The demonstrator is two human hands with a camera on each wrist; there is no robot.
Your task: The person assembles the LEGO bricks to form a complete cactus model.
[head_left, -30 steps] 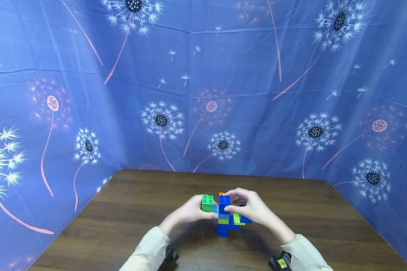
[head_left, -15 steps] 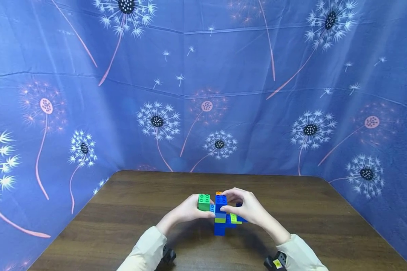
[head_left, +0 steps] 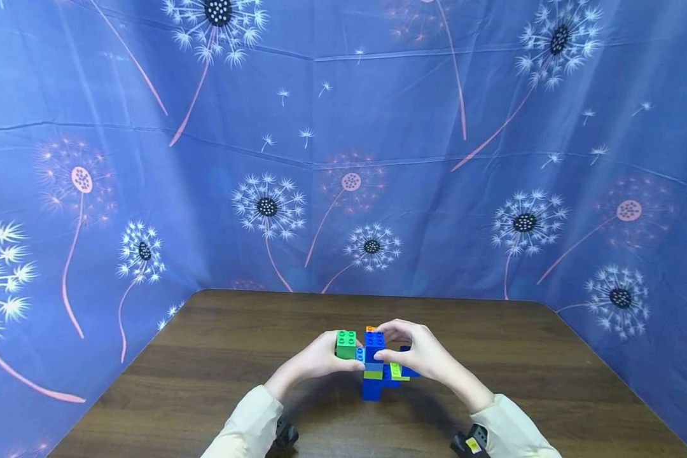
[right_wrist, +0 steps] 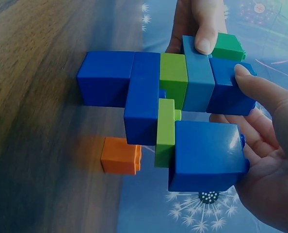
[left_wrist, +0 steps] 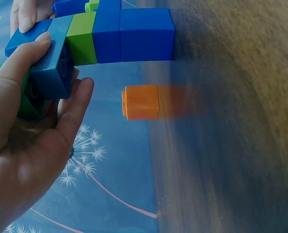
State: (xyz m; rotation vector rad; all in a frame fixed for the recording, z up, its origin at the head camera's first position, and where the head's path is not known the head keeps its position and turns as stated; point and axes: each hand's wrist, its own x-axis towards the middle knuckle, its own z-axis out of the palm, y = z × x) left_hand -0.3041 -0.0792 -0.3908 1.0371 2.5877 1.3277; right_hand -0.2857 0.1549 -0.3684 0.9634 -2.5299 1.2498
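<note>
A tower of toy building bricks stands on the table, with a blue brick (head_left: 371,390) at its foot. Above come a lime brick (right_wrist: 173,77), a light blue brick (right_wrist: 198,77) reaching out to the left, and a dark blue brick (head_left: 374,347) on top. My left hand (head_left: 322,356) grips the light blue brick's left end, where a green brick (head_left: 346,345) sits. My right hand (head_left: 422,351) pinches the top dark blue brick between thumb and fingers. A side arm under that hand carries a lime piece (right_wrist: 165,131) and another blue brick (right_wrist: 207,155).
An orange brick (right_wrist: 120,155) stands on the brown wooden table (head_left: 252,331) behind the tower, mostly hidden in the head view. Blue dandelion-print cloth (head_left: 435,242) hangs around the table's back and sides.
The head view has shifted slightly. Both hands keep their hold on the tower, with no clear movement of the bricks.
</note>
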